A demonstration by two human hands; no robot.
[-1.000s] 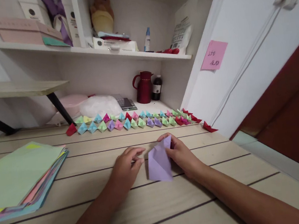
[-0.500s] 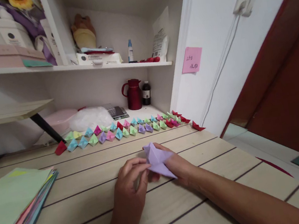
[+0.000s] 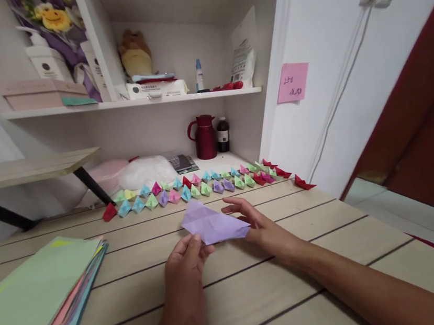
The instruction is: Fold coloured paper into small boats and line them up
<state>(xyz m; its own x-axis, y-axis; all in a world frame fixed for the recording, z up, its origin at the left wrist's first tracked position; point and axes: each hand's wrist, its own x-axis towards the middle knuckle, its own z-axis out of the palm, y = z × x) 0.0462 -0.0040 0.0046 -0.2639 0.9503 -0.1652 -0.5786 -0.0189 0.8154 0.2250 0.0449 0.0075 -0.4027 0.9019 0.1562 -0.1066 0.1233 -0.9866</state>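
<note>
A creased purple folded paper [image 3: 212, 223] is held above the table, its folds partly opened into a wide, pointed shape. My left hand [image 3: 187, 261] pinches its lower left edge, thumb on top and fingers underneath. At the paper's right tip is my right hand [image 3: 262, 225], with its fingers stretched and apart. The tip meets the base of that hand, and its thumb is mostly hidden. Beyond both hands, small folded paper boats [image 3: 218, 186] in several colours stand in two rows along the back of the table.
A stack of coloured paper [image 3: 42, 289] lies on the slatted table [image 3: 254, 305] at the left. Behind it stands a small raised shelf [image 3: 31, 167] on black legs. A dark red jug [image 3: 205, 137] and a dark bottle [image 3: 222, 134] stand at the back. One red boat [image 3: 303, 182] sits apart at the right.
The purple paper has gone from a compact peaked shape to a wider, flatter one. My right hand's fingers have moved off it and spread. The view has swung slightly left.
</note>
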